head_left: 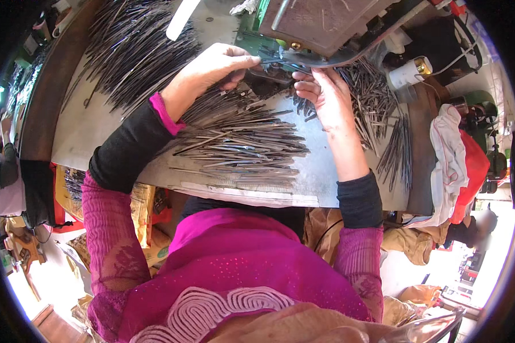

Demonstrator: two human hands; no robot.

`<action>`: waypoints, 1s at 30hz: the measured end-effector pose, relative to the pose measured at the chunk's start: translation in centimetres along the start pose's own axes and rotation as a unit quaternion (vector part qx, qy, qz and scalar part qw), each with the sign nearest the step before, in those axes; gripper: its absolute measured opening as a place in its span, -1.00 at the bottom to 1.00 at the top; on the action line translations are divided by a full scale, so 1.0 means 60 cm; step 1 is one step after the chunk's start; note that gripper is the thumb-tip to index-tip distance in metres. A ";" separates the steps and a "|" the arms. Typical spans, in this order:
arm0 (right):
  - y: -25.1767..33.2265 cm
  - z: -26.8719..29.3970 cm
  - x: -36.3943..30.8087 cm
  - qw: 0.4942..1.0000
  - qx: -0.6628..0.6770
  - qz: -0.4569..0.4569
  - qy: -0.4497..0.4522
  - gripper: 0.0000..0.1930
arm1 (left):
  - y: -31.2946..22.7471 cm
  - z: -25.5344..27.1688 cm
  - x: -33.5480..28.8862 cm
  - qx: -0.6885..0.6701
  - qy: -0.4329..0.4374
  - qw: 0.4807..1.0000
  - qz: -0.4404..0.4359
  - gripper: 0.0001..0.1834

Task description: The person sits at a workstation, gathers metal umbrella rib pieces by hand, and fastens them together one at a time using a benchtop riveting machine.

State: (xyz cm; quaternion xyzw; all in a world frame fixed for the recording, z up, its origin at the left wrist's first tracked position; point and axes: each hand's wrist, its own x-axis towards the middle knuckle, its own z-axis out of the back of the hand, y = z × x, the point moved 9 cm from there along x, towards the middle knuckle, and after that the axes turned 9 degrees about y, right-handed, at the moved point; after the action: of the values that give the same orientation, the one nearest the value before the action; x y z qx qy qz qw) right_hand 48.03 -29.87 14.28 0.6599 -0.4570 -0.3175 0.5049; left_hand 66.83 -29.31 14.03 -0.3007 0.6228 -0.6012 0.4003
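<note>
At twelve o'clock from the picture's middle, just below the brown metal boxy machine (pixel 320 23), both bare hands work close together. Left hand (pixel 220 66), between eleven and twelve: fingers narrow, thumb and forefinger pinching a thin dark strip (pixel 270 60). Right hand (pixel 329 94), between one and two: fingers also narrow, on a dark straight length (pixel 299 68). Cannot tell whether these are one piece or two; the middle is unclear against the machine.

Grey, smooth surface (pixel 323 171) beneath. Large heap of long dark strips (pixel 137 57) between ten and eleven. Looser pile of long grey-brown strips (pixel 246 143) near the centre, closer to the body. Pile of short dark pieces (pixel 375 100) at two, behind the right wrist; sparse fan of dark strips (pixel 397 151) at three. Beyond the surface's edge, also at three: crumpled white cloth (pixel 447 160) beside red cloth (pixel 472 171).
</note>
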 end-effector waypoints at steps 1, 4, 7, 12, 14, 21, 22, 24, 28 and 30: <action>0.000 0.001 0.000 1.000 -0.011 0.001 -0.006 -0.75 | 0.002 0.002 -0.001 0.002 -0.005 1.000 0.005 -0.69; -0.004 0.003 0.001 1.000 -0.003 -0.006 -0.006 -0.76 | 0.004 0.003 0.000 -0.004 0.002 1.000 0.003 -0.69; -0.012 0.012 0.000 0.999 0.017 -0.027 -0.003 -0.76 | -0.001 -0.003 -0.001 -0.030 0.010 0.999 0.011 -0.69; -0.014 0.008 0.003 1.000 0.017 -0.021 0.007 -0.74 | -0.014 0.004 -0.006 0.018 -0.016 1.000 -0.003 -0.71; -0.011 0.018 -0.001 0.999 0.041 -0.025 -0.003 -0.71 | -0.023 -0.004 -0.008 0.042 -0.021 0.999 -0.016 -0.71; 0.051 -0.024 -0.015 0.926 -0.367 0.086 -0.001 -0.74 | -0.029 -0.033 -0.024 0.137 0.071 0.988 0.003 -0.63; 0.050 -0.067 -0.023 0.889 -0.455 0.050 0.033 -0.77 | -0.013 -0.034 -0.024 0.135 0.073 0.988 -0.008 -0.63; 0.049 -0.134 -0.041 0.819 -0.533 0.152 0.148 -0.80 | -0.007 -0.061 -0.033 0.137 0.113 0.984 0.015 -0.63; 0.058 -0.132 -0.055 0.758 -0.611 0.175 0.144 -0.78 | -0.033 -0.039 -0.054 0.245 0.056 0.968 -0.015 -0.59; 0.064 -0.120 -0.056 0.771 -0.602 0.162 0.129 -0.78 | -0.057 -0.004 -0.069 0.436 -0.039 0.894 -0.098 -0.61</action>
State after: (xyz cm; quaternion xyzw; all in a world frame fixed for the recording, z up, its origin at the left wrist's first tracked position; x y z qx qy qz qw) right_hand 52.00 -24.35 19.88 0.1718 -0.2033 -0.3531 0.8969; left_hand 68.33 -26.01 17.98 -0.1787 0.2499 -0.8363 0.4541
